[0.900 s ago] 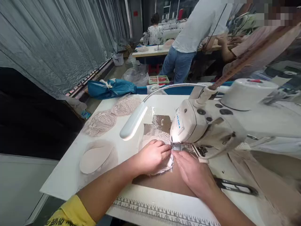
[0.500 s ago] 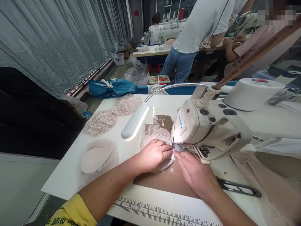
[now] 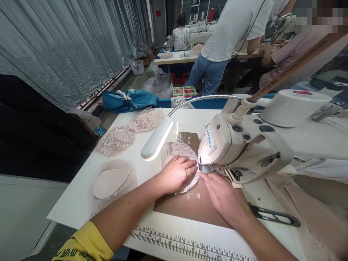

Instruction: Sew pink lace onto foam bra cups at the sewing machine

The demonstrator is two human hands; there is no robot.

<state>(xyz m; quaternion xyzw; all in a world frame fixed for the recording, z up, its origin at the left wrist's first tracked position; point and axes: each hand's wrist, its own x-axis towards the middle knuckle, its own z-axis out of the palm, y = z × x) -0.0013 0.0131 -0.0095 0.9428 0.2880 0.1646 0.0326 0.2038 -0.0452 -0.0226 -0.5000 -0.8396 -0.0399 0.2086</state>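
Note:
A pale pink lace bra cup [image 3: 181, 149] lies under the presser foot [image 3: 205, 169] of a white sewing machine [image 3: 217, 141]. My left hand [image 3: 178, 174] rests on the cup, fingers bent and closed onto its lace close to the needle area. On the right edge of the cup, my right hand [image 3: 224, 194] lies flat, its fingers stretched out and fingertips just below the foot. Beneath both is a brown sheet [image 3: 187, 210]. My left hand hides part of the cup, and the needle itself is too small to make out.
A lamp [image 3: 157, 141] on a bendable neck overhangs the table. Lace cups [image 3: 116, 140] and a smooth oval pad [image 3: 110, 183] lie left. Right are a black tool [image 3: 276, 215] and sheer fabric [image 3: 307, 206]. A printed ruler [image 3: 185, 244] runs along the front. People are beyond.
The lace cup has shifted slightly away from me and turned a little under the foot. My left hand has moved slightly with it; my right hand stays nearly in place.

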